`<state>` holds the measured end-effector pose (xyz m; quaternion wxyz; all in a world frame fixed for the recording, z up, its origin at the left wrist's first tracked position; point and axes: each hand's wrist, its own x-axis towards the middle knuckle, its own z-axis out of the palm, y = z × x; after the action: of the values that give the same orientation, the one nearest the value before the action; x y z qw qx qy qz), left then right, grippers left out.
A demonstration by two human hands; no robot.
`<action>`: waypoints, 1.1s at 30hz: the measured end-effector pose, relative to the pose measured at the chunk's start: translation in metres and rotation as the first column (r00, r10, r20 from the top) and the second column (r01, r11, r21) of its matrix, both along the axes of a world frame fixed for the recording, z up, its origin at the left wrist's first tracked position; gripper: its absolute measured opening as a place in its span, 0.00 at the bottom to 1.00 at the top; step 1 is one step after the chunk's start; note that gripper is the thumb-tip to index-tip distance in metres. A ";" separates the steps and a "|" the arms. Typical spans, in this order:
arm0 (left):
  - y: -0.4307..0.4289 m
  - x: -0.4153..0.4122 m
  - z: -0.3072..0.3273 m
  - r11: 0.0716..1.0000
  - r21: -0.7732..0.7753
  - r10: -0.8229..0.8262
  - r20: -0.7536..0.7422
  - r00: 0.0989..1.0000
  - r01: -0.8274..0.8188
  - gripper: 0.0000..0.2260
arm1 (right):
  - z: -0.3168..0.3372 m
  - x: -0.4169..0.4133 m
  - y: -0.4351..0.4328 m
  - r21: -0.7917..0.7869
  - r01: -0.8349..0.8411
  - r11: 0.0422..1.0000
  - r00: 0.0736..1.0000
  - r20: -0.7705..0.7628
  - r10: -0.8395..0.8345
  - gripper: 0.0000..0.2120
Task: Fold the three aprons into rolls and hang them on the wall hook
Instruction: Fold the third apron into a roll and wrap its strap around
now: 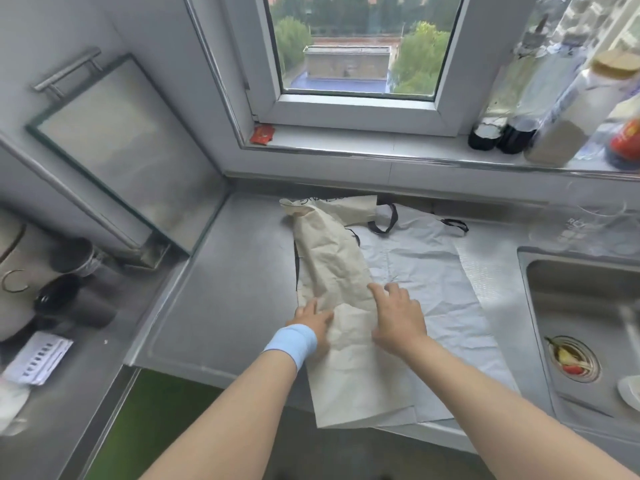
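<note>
A beige apron (336,265) lies folded into a long narrow strip on the steel counter (221,271), its near end hanging over the front edge. It lies on top of a pale grey-white apron (436,285) with black straps, which is spread flat to the right. My left hand (313,318), with a blue wristband, rests flat on the beige strip's left edge. My right hand (398,315) presses on its right edge, fingers spread. No wall hook is in view.
A steel sink (585,306) with food scraps in its drain sits at the right. Bottles and jars (540,109) line the window sill. A glass-fronted cabinet door (114,150) stands at the left, with dark cups (65,282) and a pot beside the counter.
</note>
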<state>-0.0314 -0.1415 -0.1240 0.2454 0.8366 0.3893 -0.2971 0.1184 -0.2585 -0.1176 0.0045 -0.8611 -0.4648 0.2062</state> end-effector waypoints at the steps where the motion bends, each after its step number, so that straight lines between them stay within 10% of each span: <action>1: 0.001 -0.004 -0.001 1.000 0.000 -0.022 -0.015 1.000 0.022 0.29 | -0.001 0.000 0.003 0.013 -0.115 0.993 0.993 0.000 0.115 0.37; 9: 0.059 0.006 0.029 0.982 -0.038 -0.185 -0.322 0.929 0.183 0.22 | 0.004 -0.023 0.040 -0.147 -0.237 0.960 0.960 -0.184 0.209 0.17; 13: 0.102 0.011 0.046 0.946 -0.316 -0.211 -0.445 0.870 0.067 0.19 | 0.023 -0.014 0.081 -0.204 -0.174 0.963 0.945 -0.311 0.104 0.15; 17: 0.149 0.029 0.050 0.989 -0.122 -0.088 -0.060 0.994 0.080 0.13 | 0.033 0.018 0.129 -0.039 0.077 0.996 0.981 -0.174 -0.083 0.15; 22: 0.193 0.068 0.044 0.976 0.205 -0.145 0.361 0.921 0.073 0.18 | 0.026 0.054 0.167 -0.014 0.171 0.985 0.978 -0.114 -0.172 0.16; 33: 0.220 0.093 0.010 0.906 0.294 -0.362 0.161 0.918 0.305 0.22 | -0.020 0.039 0.188 -0.212 0.049 0.976 0.975 -0.201 -0.093 0.29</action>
<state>0.0611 0.0787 -0.1140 0.1175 0.9429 0.2474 -0.1898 0.1572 -0.0704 -0.1371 -0.0281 -0.8465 -0.4066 0.3426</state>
